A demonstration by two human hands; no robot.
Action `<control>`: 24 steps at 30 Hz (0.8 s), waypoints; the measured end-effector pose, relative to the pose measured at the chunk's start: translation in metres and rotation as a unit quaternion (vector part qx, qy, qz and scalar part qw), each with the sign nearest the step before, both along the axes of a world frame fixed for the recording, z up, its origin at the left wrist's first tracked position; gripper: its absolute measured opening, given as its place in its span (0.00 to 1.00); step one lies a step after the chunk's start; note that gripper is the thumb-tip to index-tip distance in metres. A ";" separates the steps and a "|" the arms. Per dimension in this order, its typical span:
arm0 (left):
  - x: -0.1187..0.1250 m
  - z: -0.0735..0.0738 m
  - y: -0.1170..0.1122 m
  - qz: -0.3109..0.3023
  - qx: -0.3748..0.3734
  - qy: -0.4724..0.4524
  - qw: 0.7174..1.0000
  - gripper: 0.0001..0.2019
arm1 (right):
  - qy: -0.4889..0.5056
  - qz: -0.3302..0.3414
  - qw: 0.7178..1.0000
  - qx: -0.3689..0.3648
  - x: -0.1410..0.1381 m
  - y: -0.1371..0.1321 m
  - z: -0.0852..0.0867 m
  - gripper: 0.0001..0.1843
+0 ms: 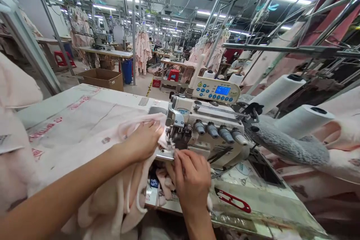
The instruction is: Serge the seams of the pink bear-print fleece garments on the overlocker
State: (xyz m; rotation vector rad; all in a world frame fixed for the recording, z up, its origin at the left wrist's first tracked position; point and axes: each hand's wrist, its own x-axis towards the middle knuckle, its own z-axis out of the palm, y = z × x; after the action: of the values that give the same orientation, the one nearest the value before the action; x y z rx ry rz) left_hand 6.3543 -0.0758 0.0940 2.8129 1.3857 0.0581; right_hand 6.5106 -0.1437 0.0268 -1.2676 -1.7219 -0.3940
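Observation:
Pale pink fleece fabric with small printed motifs lies across the table and hangs in folds over its front edge. My left hand is closed over this fabric just left of the needle area, its fingers curled on the cloth and its thumb hidden. The cloth's edge reaches the presser foot of a white overlock sewing machine. At the front of the machine's plate, my right hand has thumb and forefinger pinched together. Whatever lies between those fingertips is too small to make out.
Red thread snips lie on the table right of my right hand. Large white thread cones and a grey fluffy roll stand beside the machine. Fabric scraps sit below the plate. A cardboard box is behind the table.

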 end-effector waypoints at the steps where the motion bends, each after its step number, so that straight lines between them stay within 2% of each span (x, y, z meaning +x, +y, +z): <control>1: 0.002 0.000 0.006 0.006 -0.003 0.007 1.000 0.21 | 0.011 0.014 1.000 0.007 -0.002 -0.005 -0.002 0.07; 6: 0.010 -0.003 0.040 0.046 -0.002 0.014 0.999 0.23 | 0.035 0.086 0.995 -0.021 -0.018 -0.024 -0.010 0.08; 8: 0.005 -0.002 0.046 0.062 0.004 0.003 0.998 0.22 | 0.043 0.114 0.991 -0.047 -0.024 -0.029 -0.013 0.09; 10: -0.008 -0.001 0.041 0.080 0.008 -0.013 0.997 0.20 | 0.065 0.145 0.984 -0.086 -0.026 -0.034 -0.016 0.10; 13: -0.036 -0.003 0.010 0.109 0.010 -0.036 0.993 0.18 | 0.134 0.189 0.959 -0.164 -0.028 -0.037 -0.022 0.10; 16: -0.055 -0.014 -0.036 0.125 0.005 -0.132 0.983 0.21 | 0.240 0.212 0.907 -0.275 -0.034 -0.032 -0.024 0.14; 18: -0.053 -0.026 -0.066 0.153 -0.018 -0.234 0.960 0.18 | 0.322 0.235 0.851 -0.341 -0.042 -0.024 -0.023 0.22; 20: -0.043 -0.040 -0.091 0.162 -0.067 -0.317 0.932 0.15 | 0.400 0.248 0.805 -0.362 -0.046 -0.018 -0.021 0.26; 22: -0.033 -0.054 -0.108 0.097 -0.120 -0.378 0.913 0.13 | 0.481 0.235 0.767 -0.353 -0.044 -0.014 -0.023 0.26; 24: -0.028 -0.063 -0.114 0.044 -0.121 -0.437 0.890 0.08 | 0.561 0.204 0.727 -0.341 -0.035 -0.011 -0.029 0.25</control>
State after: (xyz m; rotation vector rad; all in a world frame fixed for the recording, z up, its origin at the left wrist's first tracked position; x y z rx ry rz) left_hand 6.3265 -0.1900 0.0311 2.0428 1.1504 0.9417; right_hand 6.4755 -0.1552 -0.0024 -1.1195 -0.9520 1.1805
